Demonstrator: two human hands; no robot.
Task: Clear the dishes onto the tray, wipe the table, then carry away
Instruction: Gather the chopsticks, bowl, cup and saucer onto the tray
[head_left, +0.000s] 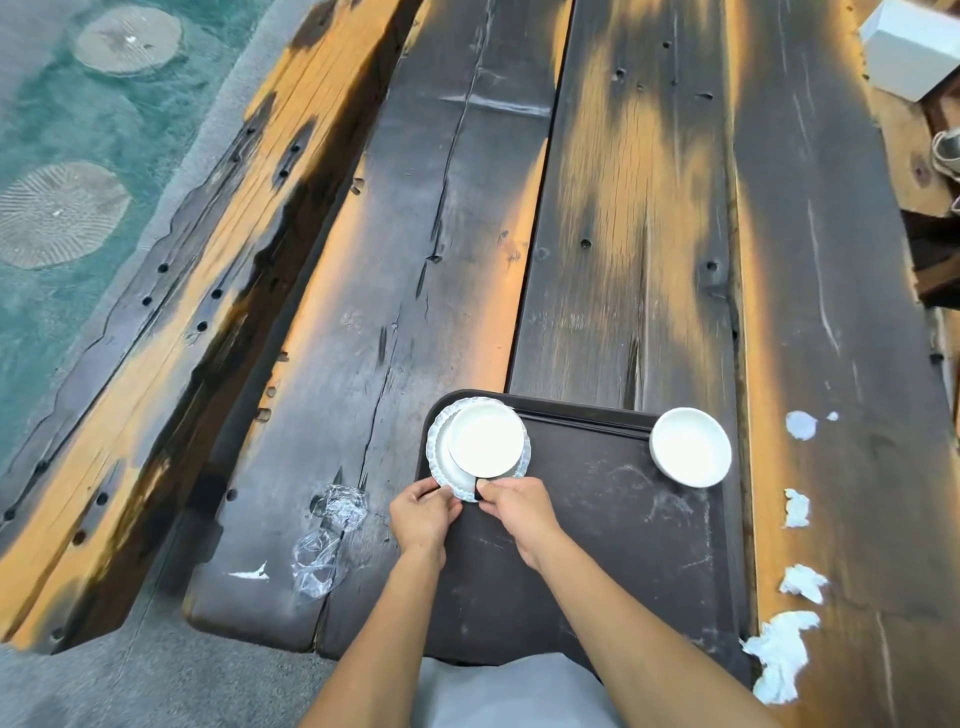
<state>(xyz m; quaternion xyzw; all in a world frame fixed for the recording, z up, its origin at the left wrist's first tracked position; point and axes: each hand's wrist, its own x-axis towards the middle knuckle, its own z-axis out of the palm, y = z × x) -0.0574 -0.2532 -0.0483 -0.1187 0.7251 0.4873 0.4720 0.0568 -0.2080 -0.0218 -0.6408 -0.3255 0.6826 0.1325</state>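
Where the dark tray (597, 519) lies on the table (623, 234), a frilled plate (439, 467) carrying a white bowl (485, 439) overhangs its far left corner, and both hands pinch the plate's near rim, the left hand (423, 514) beside the right hand (517, 506). A second bowl (690, 446) sits at the tray's far right corner. Crumpled foil (340, 506) and clear plastic (314, 564) lie left of the tray, with torn tissue scraps (779, 657) to its right.
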